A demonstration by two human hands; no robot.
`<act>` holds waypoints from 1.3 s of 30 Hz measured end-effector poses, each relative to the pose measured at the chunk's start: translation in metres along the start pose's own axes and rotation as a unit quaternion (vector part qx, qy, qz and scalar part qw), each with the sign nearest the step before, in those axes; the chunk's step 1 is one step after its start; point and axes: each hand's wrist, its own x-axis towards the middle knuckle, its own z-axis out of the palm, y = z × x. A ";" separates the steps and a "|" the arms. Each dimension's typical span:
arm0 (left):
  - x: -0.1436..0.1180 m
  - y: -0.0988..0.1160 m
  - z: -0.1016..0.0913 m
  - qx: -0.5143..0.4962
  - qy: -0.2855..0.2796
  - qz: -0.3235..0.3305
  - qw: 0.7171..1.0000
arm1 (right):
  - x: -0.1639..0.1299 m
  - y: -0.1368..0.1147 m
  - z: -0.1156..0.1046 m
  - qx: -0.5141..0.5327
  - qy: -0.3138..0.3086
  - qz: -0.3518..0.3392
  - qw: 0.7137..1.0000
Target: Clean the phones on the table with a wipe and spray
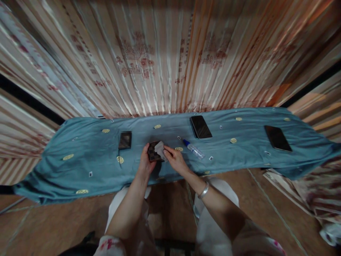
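Note:
My left hand (146,160) grips a dark brown checkered wallet (152,153) by its left side, just above the cloth-covered table. Pinched in the fingers of my right hand (174,159) is a small grey cloth (160,148), which lies against the wallet's face and hides its right part. To the right of my hands, a clear bottle with a blue top (195,150) rests on its side. Left of the wallet sits a small dark square item (125,140), its surface blurred by pixels.
A blue-green cloth with yellow patterns (101,160) covers the long table. A black flat device, like a phone or tablet (201,127), lies behind the bottle, and another dark flat device (277,138) is far right. Patterned curtains (165,64) hang close behind the table.

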 end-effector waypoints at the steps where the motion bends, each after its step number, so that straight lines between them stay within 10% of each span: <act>1: 0.001 0.002 0.001 -0.002 0.008 0.000 1.000 | -0.003 -0.002 0.000 -0.004 -0.005 -0.005 1.000; 19: -0.001 0.011 0.003 -0.066 -0.049 -0.023 0.996 | -0.003 -0.013 -0.021 -0.230 -0.047 -0.190 0.953; 39: 0.002 -0.008 0.008 -0.098 -0.016 -0.023 0.995 | -0.002 -0.019 -0.010 -0.241 -0.062 -0.213 0.945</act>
